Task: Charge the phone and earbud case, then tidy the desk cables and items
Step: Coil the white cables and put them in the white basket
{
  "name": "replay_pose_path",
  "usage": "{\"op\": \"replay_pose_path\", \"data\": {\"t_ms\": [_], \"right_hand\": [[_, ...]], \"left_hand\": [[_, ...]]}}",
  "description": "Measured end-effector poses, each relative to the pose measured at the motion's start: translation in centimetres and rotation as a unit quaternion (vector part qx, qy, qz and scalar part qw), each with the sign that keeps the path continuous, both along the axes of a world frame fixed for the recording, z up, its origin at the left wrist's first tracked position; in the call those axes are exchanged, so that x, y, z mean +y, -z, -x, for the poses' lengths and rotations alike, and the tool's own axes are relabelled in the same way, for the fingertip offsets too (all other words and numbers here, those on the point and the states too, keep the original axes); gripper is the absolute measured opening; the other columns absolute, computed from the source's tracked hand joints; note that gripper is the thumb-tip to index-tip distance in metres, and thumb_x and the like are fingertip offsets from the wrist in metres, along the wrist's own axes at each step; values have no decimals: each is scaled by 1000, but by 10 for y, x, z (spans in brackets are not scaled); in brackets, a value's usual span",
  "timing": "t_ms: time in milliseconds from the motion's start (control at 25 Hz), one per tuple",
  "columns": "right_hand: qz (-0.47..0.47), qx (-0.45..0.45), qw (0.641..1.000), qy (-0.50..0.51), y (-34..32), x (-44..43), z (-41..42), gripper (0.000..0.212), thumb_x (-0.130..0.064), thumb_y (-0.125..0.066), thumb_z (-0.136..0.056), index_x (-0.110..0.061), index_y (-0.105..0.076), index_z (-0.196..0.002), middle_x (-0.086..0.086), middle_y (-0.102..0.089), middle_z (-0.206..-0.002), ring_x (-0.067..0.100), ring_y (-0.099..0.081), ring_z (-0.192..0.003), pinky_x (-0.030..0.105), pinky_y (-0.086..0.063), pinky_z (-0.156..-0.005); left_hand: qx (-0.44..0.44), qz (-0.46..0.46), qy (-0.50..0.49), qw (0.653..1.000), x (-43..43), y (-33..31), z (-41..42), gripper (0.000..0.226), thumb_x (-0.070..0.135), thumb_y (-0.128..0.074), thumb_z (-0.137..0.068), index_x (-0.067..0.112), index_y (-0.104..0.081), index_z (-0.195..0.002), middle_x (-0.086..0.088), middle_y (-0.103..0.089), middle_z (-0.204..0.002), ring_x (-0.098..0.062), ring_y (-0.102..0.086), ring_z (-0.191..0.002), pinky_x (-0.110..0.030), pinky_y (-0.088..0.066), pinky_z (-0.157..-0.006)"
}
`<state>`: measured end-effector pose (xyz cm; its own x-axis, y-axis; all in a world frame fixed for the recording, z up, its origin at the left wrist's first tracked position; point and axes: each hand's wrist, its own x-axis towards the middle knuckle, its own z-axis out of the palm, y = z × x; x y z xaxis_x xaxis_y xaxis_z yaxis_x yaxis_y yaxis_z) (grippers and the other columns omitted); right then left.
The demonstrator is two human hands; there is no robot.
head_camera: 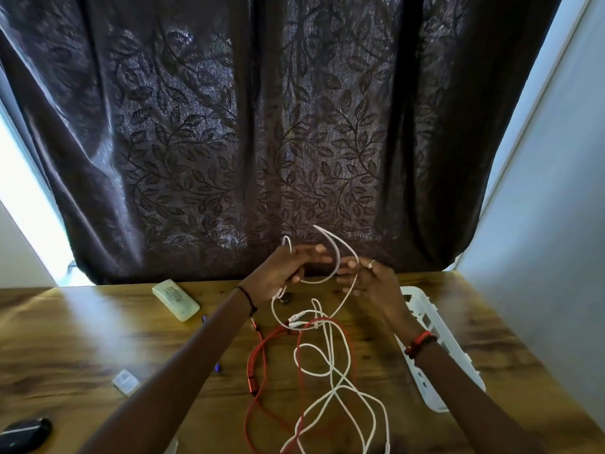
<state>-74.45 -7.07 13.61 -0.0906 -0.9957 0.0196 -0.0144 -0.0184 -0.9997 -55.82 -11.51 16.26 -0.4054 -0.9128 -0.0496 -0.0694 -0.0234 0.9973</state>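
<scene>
Both my hands are raised above the far middle of the wooden desk (98,339). My left hand (284,270) grips a white cable (330,362), with a loop sticking up above its fingers. My right hand (370,283) holds another stretch of the same cable, which arcs between the two hands. The rest of the white cable hangs down and lies in tangled loops on the desk. A red cable (258,358) lies tangled under it. A dark earbud case (24,432) sits at the near left corner.
A pale rectangular power bank (175,299) lies at the far left. A small white adapter (126,382) sits nearer on the left. A white plastic basket (438,348) stands at the right edge. A dark leaf-patterned curtain (262,126) hangs behind the desk.
</scene>
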Motion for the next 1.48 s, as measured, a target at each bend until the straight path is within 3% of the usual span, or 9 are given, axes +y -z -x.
{"op": "replay_pose_path", "data": {"t_ms": [240, 480, 680, 880, 1000, 1120, 1240, 1320, 1480], "right_hand": [[105, 59, 989, 85, -38, -9, 8, 20, -21, -52, -95, -11, -65, -107, 9, -69, -72, 21, -67, -49, 24, -53, -44], [42, -77, 993, 84, -69, -19, -7, 22, -16, -49, -96, 1, -62, -100, 5, -68, -60, 14, -57, -34, 23, -50, -37], [8, -66, 996, 67, -94, -26, -1, 21, -15, -51, -94, -2, -65, -86, 2, -67, -57, 7, -50, -30, 13, -33, -30], [34, 33, 996, 79, -112, -29, 22, 24, -14, -52, -93, 6, -64, -97, 0, -63, -54, 3, -35, -22, 8, -16, -27], [51, 67, 990, 113, -117, -32, 43, 23, -15, -53, -92, 3, -65, -98, -1, -62, -50, 3, -32, -21, 8, -14, -27], [50, 59, 988, 133, -114, -32, 68, 24, -17, -53, -92, 1, -64, -101, 0, -62, -49, 5, -37, -22, 9, -20, -27], [16, 87, 987, 133, -102, -33, 84, 25, -19, -50, -94, 0, -65, -102, -2, -63, -46, 8, -50, -30, 12, -36, -32], [-21, 118, 986, 112, -89, -29, 84, 25, -19, -50, -95, -1, -65, -102, -2, -65, -50, 8, -56, -35, 14, -44, -36], [-26, 113, 993, -11, -77, -11, 61, 23, -18, -54, -93, -4, -68, -104, 7, -70, -77, 14, -69, -67, 25, -59, -67]], "left_hand": [[-127, 70, 79, 986, 6, 5, -4, 31, 18, -63, -88, 25, -65, -118, 7, -70, -112, 1, -41, -45, -11, -31, -39], [-167, 81, 161, 969, 27, 27, 25, 27, 17, -71, -82, 19, -70, -110, 14, -72, -88, 3, -48, -44, -7, -35, -41], [-184, 105, 172, 962, 28, 64, 25, 27, 27, -76, -75, 30, -72, -102, 8, -74, -97, -9, -69, -93, -37, -53, -92], [-164, 106, 79, 978, 34, 68, 24, 24, 32, -57, -92, 22, -69, -109, 13, -63, -58, -2, -53, -41, -14, -43, -42], [-48, 43, -29, 998, 35, 50, 17, 37, 22, -41, -99, -4, -62, -115, 5, -68, -63, -1, -61, -47, -12, -46, -47], [136, -20, -93, 986, 26, 27, -7, 47, 36, -26, -101, 2, -56, -117, -9, -69, -97, -9, -70, -73, -27, -54, -66], [264, -62, -97, 958, 28, -8, -30, 52, 46, -25, -99, 8, -59, -104, -6, -64, -75, -13, -63, -59, -31, -57, -64], [238, -44, -91, 966, 30, -31, -35, 46, 44, -31, -99, 8, -58, -105, 2, -48, -62, -3, -38, -41, -14, -38, -38], [86, -12, -59, 994, 32, -61, -29, 48, 49, -31, -97, 10, -55, -113, 5, -52, -63, -2, -23, -37, -12, -17, -31]]}}
